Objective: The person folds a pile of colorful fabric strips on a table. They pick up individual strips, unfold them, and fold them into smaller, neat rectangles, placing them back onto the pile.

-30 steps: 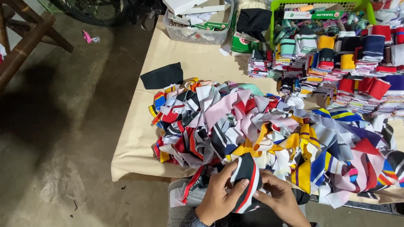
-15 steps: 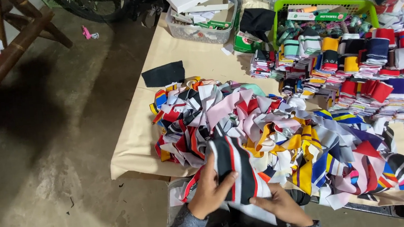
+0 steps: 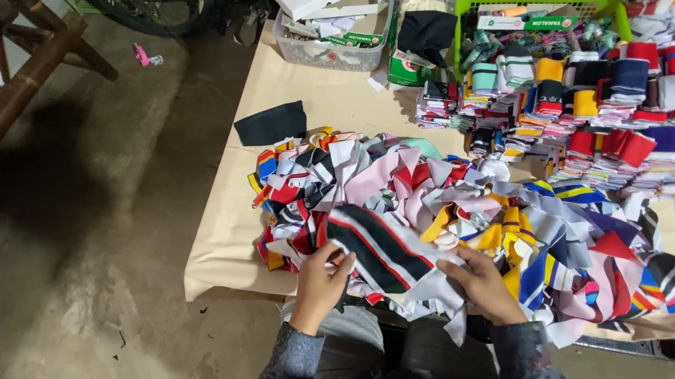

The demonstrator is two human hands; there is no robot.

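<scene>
Both hands are pinched shut on the same striped fabric strip (image 3: 377, 248) — black with red and white stripes — left hand (image 3: 322, 279) gripping its near-left end, right hand (image 3: 481, 279) clamped on the white end at the bench's (image 3: 226, 243) near edge. The strip lies stretched out flat over the near side of the big pile of colourful scraps (image 3: 457, 210), with folded stacks (image 3: 614, 119) and a green basket (image 3: 536, 10) toward the far right corner. Half a second ago it stood more upright between the hands — now it's tilted down and spread wider, with the hands further apart.
</scene>
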